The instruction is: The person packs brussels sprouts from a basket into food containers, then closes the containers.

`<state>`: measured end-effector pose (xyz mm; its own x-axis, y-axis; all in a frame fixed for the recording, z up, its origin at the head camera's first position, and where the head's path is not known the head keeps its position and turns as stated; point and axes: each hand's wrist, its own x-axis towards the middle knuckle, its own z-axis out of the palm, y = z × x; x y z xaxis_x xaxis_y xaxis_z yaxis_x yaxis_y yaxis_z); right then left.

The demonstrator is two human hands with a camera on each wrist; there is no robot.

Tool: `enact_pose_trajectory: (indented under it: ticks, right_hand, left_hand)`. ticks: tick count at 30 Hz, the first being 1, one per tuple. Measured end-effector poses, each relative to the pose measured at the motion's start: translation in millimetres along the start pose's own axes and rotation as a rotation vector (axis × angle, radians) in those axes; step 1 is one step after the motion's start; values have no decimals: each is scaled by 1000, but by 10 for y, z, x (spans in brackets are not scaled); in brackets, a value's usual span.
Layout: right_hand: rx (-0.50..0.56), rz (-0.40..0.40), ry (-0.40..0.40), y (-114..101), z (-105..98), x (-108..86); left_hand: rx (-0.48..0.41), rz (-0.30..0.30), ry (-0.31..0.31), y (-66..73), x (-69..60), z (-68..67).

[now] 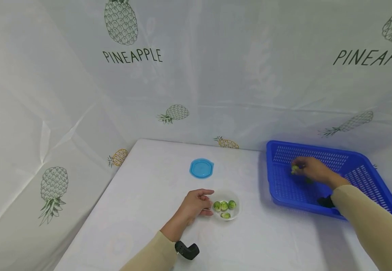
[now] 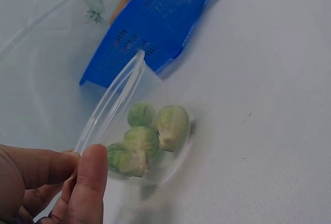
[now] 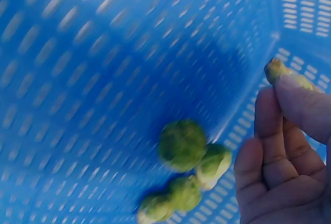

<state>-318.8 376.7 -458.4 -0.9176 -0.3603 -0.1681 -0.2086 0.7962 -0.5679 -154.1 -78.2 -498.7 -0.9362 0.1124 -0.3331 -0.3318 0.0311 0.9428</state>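
Observation:
A clear plastic container (image 1: pixel 225 194) stands on the table with several Brussels sprouts (image 1: pixel 224 205) in it. At its left side, my left hand (image 1: pixel 196 205) holds the rim between thumb and fingers (image 2: pixel 89 182). My right hand (image 1: pixel 312 169) is inside the blue plastic basket (image 1: pixel 282 195) on the right. Between its thumb and fingertips it pinches a Brussels sprout (image 3: pixel 276 70), partly covered by the thumb. Several more Brussels sprouts (image 3: pixel 182 145) lie on the basket floor below that hand in the right wrist view.
A light-blue lid (image 1: pixel 201 168) lies flat on the white table (image 1: pixel 141 188), behind the container. Hanging white sheeting (image 1: pixel 236 75) printed with pineapples encloses the table at the back and left. The basket's raised, slotted walls surround the right hand.

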Motion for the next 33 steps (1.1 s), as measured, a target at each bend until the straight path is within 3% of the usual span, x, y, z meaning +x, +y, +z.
enact_pose_trajectory:
  ticks: [13, 23, 33]
  right_hand:
    - [11, -57, 92, -190, 35, 68]
    - [10, -5, 113, -316, -3, 44]
    - [-2, -3, 119, -438, -59, -25]
  left_hand:
    - [-7, -9, -3, -27, 20, -11]
    - [-4, -10, -1, -26, 16, -6]
    - [0, 6, 0, -28, 13, -3]
